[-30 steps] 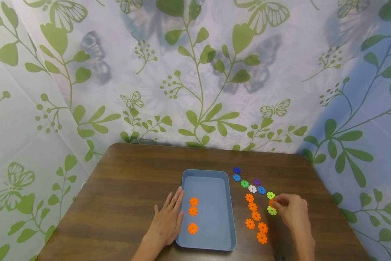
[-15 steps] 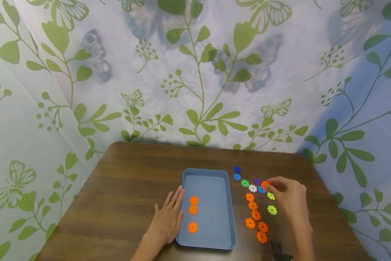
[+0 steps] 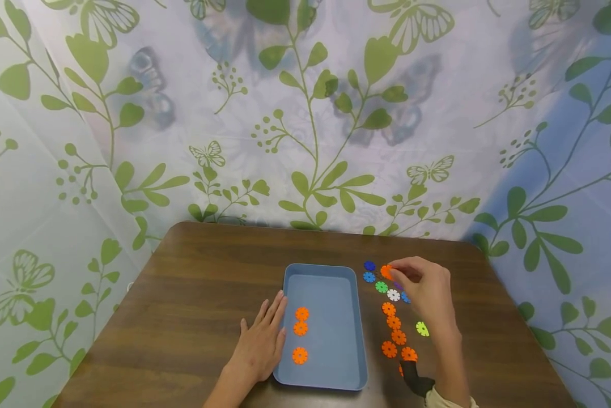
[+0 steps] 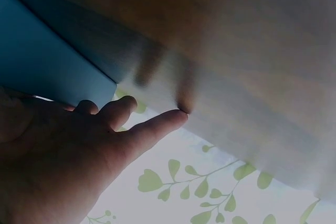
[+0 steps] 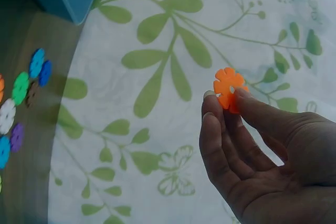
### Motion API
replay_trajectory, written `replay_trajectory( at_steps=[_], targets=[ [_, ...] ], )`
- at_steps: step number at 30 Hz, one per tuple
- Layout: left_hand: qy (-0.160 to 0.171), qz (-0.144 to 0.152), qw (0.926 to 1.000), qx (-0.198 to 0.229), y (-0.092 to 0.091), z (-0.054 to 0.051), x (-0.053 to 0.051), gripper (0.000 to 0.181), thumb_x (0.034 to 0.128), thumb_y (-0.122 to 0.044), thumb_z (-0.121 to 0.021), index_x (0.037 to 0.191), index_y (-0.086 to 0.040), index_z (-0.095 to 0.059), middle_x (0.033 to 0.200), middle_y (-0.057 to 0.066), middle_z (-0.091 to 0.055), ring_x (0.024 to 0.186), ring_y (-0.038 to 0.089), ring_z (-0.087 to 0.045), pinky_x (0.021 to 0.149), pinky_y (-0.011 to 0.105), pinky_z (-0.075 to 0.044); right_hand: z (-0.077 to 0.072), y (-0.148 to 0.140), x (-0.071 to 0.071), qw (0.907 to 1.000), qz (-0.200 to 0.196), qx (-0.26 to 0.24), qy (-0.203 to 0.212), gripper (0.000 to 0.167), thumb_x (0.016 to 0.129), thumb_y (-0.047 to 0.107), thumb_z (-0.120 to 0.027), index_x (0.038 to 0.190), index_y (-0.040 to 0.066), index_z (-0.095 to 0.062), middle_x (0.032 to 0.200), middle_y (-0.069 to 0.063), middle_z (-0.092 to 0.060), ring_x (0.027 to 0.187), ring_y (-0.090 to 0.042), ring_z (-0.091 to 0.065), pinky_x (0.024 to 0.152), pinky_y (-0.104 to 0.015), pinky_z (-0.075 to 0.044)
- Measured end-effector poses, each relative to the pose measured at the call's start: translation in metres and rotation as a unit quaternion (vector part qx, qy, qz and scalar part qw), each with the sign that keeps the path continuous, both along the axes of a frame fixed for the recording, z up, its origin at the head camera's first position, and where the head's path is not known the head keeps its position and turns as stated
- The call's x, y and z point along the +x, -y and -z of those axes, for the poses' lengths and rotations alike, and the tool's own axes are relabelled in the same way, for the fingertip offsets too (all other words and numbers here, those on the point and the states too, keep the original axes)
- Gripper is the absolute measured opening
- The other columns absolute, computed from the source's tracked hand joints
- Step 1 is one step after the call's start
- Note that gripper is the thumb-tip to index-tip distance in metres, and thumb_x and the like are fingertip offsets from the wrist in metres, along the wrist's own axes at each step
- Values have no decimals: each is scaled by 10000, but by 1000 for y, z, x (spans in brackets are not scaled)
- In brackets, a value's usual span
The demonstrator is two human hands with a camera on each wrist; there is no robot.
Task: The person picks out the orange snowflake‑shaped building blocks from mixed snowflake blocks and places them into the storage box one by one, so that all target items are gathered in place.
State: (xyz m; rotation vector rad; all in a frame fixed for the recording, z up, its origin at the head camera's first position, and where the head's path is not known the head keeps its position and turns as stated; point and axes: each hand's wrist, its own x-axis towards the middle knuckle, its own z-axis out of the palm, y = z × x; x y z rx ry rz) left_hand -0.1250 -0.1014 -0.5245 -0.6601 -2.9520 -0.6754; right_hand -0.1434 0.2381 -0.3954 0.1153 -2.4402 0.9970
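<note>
My right hand (image 3: 428,286) pinches an orange notched disc (image 5: 229,88) between thumb and fingertips, raised above the coloured discs right of the tray. With fingers stretched out, my left hand (image 3: 259,345) lies against the left side of a blue-grey tray (image 3: 336,383). Inside that tray, near its left wall, are three orange discs (image 3: 300,328). Below the right hand lie a white disc (image 3: 393,294), a green disc (image 3: 381,287) and a purple disc, the last mostly covered in the head view. In the right wrist view the purple disc (image 5: 17,137) shows fully.
More orange discs (image 3: 394,322) form a loose line right of the tray, partly behind a black strap (image 3: 415,379) at the right wrist. Two blue discs (image 3: 369,277) lie at the back, a yellow-green disc (image 3: 422,328) further right. A leaf-patterned cloth (image 3: 305,113) hangs behind the brown table (image 3: 224,266).
My right hand has lifted the orange disc from between the yellow-green discs and carried it left and toward the back. My left hand has stayed at the tray.
</note>
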Motion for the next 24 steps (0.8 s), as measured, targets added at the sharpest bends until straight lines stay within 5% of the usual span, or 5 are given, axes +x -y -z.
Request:
replay_trajectory(
  at_steps=[4, 15, 24],
  targets=[
    [-117, 51, 9999, 85, 1, 4, -1, 627, 1143, -257, -489, 1711, -95, -279, 1791, 89, -245, 1551, 482, -376, 979, 915, -343, -5, 12, -9, 9996, -215, -162, -42, 143, 892, -43, -848, 1004, 45, -842, 919, -77, -812, 761, -238, -750, 676, -107, -527],
    [248, -40, 9997, -55, -1, -6, 1, 612, 1144, -249, -497, 1699, -68, -313, 1792, 97, -236, 1590, 451, -325, 1039, 893, -326, -10, 43, -25, 9969, -614, -370, 324, 107, 911, -2, -846, 996, 61, -839, 897, -56, -815, 771, -219, -751, 698, -226, -570],
    [292, -85, 9994, -143, -1, -6, 1, 616, 1146, -254, -492, 1707, -85, -303, 1797, 71, -230, 1595, 428, -329, 1048, 882, -334, -11, 64, -36, 9952, -902, -345, 123, 100, 885, 13, -871, 966, 61, -836, 883, -48, -808, 751, -220, -748, 691, -271, -590]
  ],
)
